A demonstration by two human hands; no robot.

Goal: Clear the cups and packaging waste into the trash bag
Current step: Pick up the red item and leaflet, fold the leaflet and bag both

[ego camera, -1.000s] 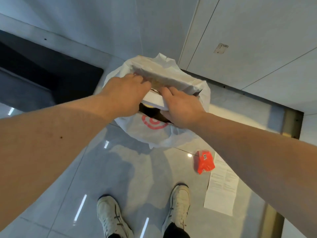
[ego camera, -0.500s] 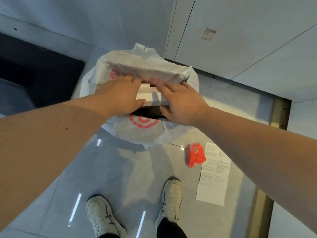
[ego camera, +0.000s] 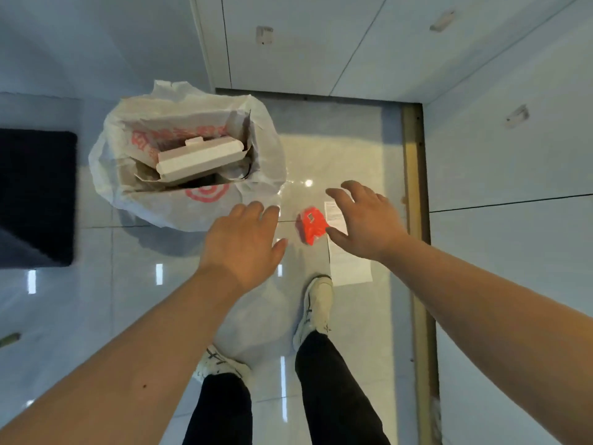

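Observation:
A white plastic trash bag (ego camera: 195,216) with red print stands open on the floor at upper left. A white cardboard box (ego camera: 199,159) lies slanted inside it on brown paper packaging. A crumpled orange-red wrapper (ego camera: 312,224) lies on the tiles to the right of the bag, beside a white printed paper sheet (ego camera: 348,264). My left hand (ego camera: 242,242) hovers empty, fingers apart, just left of the wrapper. My right hand (ego camera: 365,223) is spread open above the sheet, just right of the wrapper.
Glossy grey floor tiles surround the bag. A dark mat (ego camera: 35,197) lies at the left. White wall panels and a brass floor strip (ego camera: 415,220) bound the right side. My two white shoes (ego camera: 316,305) stand below the hands.
Both hands have let go of the box, left it in the bag and pulled back toward the orange wrapper. The view has swung down and right.

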